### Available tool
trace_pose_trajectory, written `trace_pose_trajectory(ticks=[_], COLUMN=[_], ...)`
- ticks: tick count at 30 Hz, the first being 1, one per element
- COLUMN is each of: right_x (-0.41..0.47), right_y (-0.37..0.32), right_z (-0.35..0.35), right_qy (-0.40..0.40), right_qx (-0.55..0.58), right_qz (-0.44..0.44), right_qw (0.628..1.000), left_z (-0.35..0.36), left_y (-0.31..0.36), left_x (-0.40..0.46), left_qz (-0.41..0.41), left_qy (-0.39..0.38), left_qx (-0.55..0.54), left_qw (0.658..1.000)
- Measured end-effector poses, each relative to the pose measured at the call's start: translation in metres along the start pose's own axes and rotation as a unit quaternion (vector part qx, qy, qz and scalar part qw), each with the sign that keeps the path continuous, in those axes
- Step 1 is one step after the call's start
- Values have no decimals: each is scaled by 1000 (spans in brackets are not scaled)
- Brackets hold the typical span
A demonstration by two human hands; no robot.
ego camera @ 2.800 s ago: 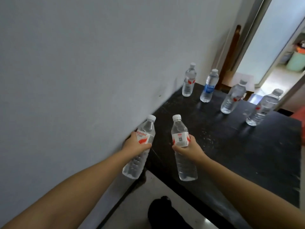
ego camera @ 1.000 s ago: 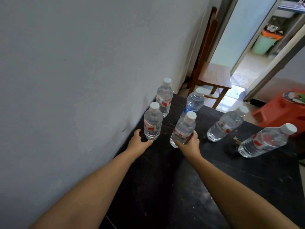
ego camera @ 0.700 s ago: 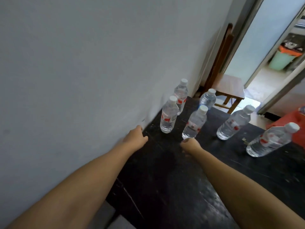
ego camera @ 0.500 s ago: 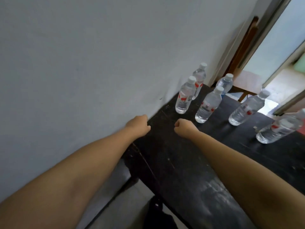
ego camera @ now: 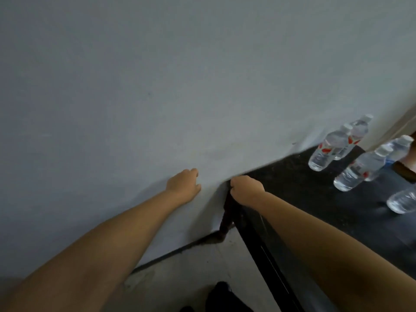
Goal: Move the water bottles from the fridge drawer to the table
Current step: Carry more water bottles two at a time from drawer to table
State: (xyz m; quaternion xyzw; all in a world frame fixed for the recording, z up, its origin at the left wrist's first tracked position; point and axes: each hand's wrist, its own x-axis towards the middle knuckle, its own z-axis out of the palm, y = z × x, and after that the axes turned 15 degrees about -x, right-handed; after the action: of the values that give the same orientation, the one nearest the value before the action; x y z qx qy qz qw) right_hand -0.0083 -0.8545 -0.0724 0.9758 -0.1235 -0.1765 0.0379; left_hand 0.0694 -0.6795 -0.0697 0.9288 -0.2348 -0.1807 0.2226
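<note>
Several clear water bottles stand on the black table (ego camera: 299, 190) at the right edge of the view. The nearest ones are a red-labelled bottle (ego camera: 325, 148) by the wall and another (ego camera: 360, 168) to its right; a further bottle (ego camera: 403, 200) is cut off by the frame. My left hand (ego camera: 183, 183) hangs in front of the wall, fingers loosely curled, holding nothing. My right hand (ego camera: 246, 188) is curled into a fist over the table's near left corner, also empty and well short of the bottles.
A grey wall (ego camera: 157, 86) fills most of the view and meets the table's left side. The dark table leg (ego camera: 225, 221) runs down to the pale floor (ego camera: 191, 273). A dark shape, perhaps a foot (ego camera: 221, 293), lies at the bottom.
Both hands set their bottles down on the table, let go and drew back to its near corner. The view has swung left toward the wall.
</note>
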Motion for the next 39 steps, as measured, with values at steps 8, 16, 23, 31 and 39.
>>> trace_pose_trajectory(ticks=[8,16,23,31,39], right_x=[23,-18,-115,-265,-444], right_y=[-97,-188,-282,-348,-371], right_z=[-24,-11,2,36,105], right_qy=[30,65,70,63,74], right_qx=[-86,-163,-178,-220,-207], right_qz=[-214,-420,-587,-711,-780], right_qw=[973,890,787,665,586], left_z=[-27,7,42,101,179], left_y=[-79,-102,-99,-63,-13], left_x=[-92,-231,-372,-522,-695], left_qz=[-216,-406,-557,-648,-691], left_qy=[127,234,327,371,391], left_qx=[-83,-156,-213,-228,-239], left_qw=[965,870,733,625,559])
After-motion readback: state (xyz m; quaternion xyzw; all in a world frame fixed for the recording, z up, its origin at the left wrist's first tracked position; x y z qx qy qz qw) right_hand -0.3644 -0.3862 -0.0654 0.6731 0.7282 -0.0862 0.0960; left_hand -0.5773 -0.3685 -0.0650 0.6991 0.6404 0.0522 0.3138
